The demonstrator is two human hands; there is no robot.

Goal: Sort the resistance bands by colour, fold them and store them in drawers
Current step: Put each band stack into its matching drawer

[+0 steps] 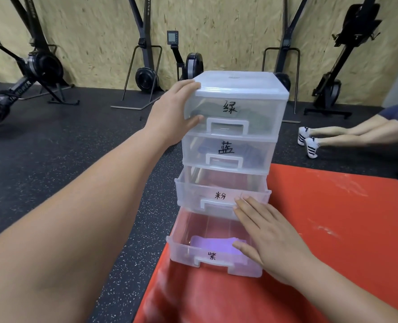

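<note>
A clear plastic drawer unit (237,89) with several stacked drawers stands on a red mat. My left hand (172,110) grips its top left corner, fingers over the lid and thumb on the top drawer's front. Dark green bands (258,120) show through the top drawer and blue bands (251,152) through the second. The third drawer (216,190) is pulled out a little, and the straight fingers of my right hand (265,231) press on its front. The bottom drawer (181,248) is pulled far out with a folded purple band (214,244) inside.
The red mat (333,229) lies on black speckled gym flooring. Rowing machines and ski trainers (144,73) stand along the wooden back wall. Another person's legs in white trainers (309,141) lie on the floor at right.
</note>
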